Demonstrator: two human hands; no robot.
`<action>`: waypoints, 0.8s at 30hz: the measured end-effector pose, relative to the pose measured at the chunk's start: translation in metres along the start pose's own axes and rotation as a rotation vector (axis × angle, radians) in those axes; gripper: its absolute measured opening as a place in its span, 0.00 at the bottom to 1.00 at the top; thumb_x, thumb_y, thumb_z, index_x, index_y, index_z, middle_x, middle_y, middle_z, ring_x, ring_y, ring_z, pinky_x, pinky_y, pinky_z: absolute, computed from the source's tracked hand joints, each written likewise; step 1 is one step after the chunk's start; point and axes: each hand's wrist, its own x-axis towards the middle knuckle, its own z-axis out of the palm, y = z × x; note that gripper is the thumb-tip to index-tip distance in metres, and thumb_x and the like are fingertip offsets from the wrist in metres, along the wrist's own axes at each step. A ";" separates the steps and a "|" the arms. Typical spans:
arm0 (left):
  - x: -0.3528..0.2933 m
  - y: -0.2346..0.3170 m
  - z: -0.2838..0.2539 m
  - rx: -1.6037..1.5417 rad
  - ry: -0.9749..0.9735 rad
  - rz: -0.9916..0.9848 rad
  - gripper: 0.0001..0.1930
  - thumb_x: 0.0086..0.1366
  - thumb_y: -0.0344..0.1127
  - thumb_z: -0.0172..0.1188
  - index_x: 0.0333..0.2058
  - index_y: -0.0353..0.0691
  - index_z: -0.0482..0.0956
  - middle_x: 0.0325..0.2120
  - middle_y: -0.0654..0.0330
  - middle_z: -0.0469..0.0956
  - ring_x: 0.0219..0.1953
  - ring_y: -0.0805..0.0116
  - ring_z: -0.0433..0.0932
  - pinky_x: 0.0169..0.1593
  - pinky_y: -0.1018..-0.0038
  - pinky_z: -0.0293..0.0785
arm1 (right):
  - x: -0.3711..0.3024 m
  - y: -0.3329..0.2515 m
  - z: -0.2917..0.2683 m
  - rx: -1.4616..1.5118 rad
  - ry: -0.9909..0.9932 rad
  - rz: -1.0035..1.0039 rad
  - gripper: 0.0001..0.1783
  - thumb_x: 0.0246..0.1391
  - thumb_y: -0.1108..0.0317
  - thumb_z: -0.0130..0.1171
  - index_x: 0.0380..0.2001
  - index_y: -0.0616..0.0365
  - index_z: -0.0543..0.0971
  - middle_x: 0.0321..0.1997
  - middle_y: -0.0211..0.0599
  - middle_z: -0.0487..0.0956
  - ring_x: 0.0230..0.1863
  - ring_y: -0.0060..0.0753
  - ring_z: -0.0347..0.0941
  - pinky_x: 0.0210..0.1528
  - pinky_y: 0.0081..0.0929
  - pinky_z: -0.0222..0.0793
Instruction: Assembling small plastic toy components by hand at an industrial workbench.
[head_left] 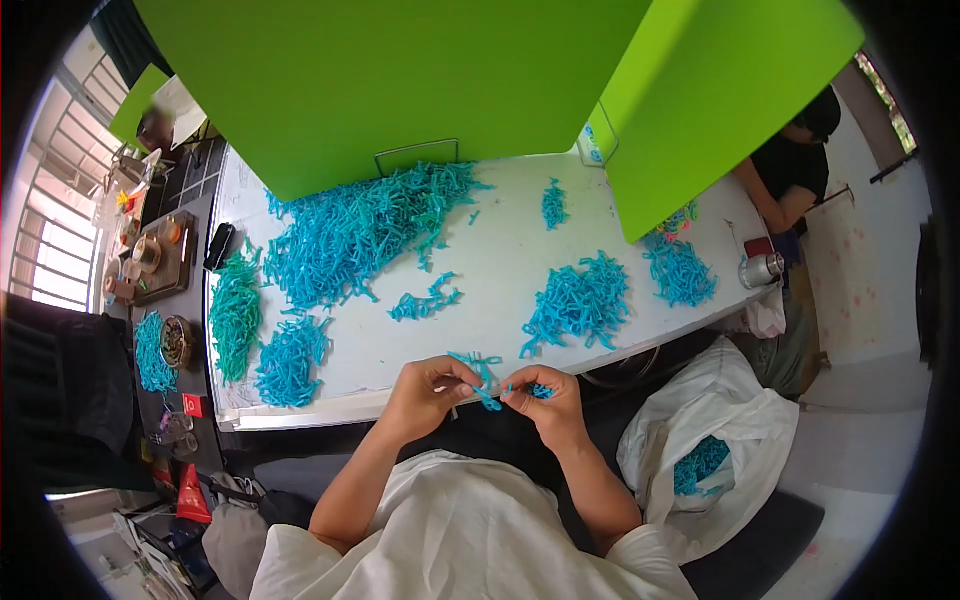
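Just off the front edge of the white table (460,350), my two hands meet close together. Thumb and fingertips of my left hand (425,400) pinch a small blue plastic piece (487,398). Another blue piece or two stick up beyond these fingertips, over the table edge. My right hand (552,412) is closed too, its thumb and forefinger at the right end of the pinched piece. More small blue pieces (541,391) show in the curl of its fingers. The exact shape of the pieces is too small to make out.
A large heap of blue pieces (350,235) lies at the back left, with smaller piles (580,300) around. Green partitions (400,90) stand behind. A white sack (650,430) holding blue pieces is at my right. Another person (790,180) sits beyond the right partition.
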 end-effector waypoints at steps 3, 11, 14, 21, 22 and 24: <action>0.001 -0.002 0.007 0.022 -0.042 0.118 0.04 0.67 0.17 0.59 0.37 0.31 0.80 0.41 0.56 0.83 0.46 0.67 0.81 0.57 0.69 0.76 | 0.000 -0.005 0.000 -0.007 -0.046 0.000 0.05 0.54 0.79 0.69 0.35 0.64 0.84 0.33 0.32 0.85 0.37 0.20 0.79 0.43 0.20 0.73; 0.002 -0.015 0.014 -0.225 -0.113 -0.108 0.02 0.71 0.20 0.57 0.39 0.33 0.75 0.35 0.59 0.83 0.35 0.75 0.82 0.39 0.76 0.82 | -0.002 -0.006 0.000 -0.012 -0.037 0.017 0.05 0.55 0.79 0.67 0.35 0.63 0.85 0.35 0.32 0.85 0.39 0.19 0.78 0.47 0.20 0.73; 0.002 -0.015 0.015 -0.161 -0.082 -0.103 0.03 0.70 0.18 0.57 0.37 0.33 0.76 0.31 0.60 0.82 0.32 0.75 0.81 0.37 0.76 0.82 | -0.001 -0.009 -0.003 -0.039 -0.069 0.072 0.06 0.52 0.80 0.67 0.34 0.63 0.85 0.34 0.31 0.85 0.38 0.19 0.78 0.45 0.20 0.72; -0.009 -0.014 0.028 0.122 -0.012 -0.039 0.07 0.66 0.14 0.56 0.31 0.33 0.77 0.26 0.61 0.82 0.28 0.77 0.80 0.34 0.78 0.80 | 0.007 -0.004 -0.005 -0.076 -0.140 0.231 0.05 0.45 0.81 0.66 0.28 0.63 0.81 0.29 0.30 0.82 0.34 0.19 0.76 0.41 0.22 0.71; -0.011 -0.021 0.031 -0.011 0.057 -0.107 0.07 0.66 0.14 0.57 0.32 0.33 0.77 0.26 0.61 0.82 0.28 0.77 0.80 0.34 0.78 0.80 | 0.000 0.006 0.004 -0.046 -0.016 0.173 0.05 0.45 0.80 0.66 0.28 0.62 0.81 0.29 0.29 0.82 0.33 0.19 0.75 0.41 0.22 0.71; -0.015 -0.032 0.031 -0.141 0.129 -0.179 0.06 0.66 0.15 0.58 0.32 0.33 0.77 0.27 0.61 0.82 0.28 0.78 0.80 0.33 0.79 0.80 | -0.013 0.020 0.023 0.028 0.126 0.114 0.05 0.48 0.79 0.67 0.30 0.62 0.81 0.29 0.28 0.81 0.33 0.18 0.74 0.40 0.21 0.70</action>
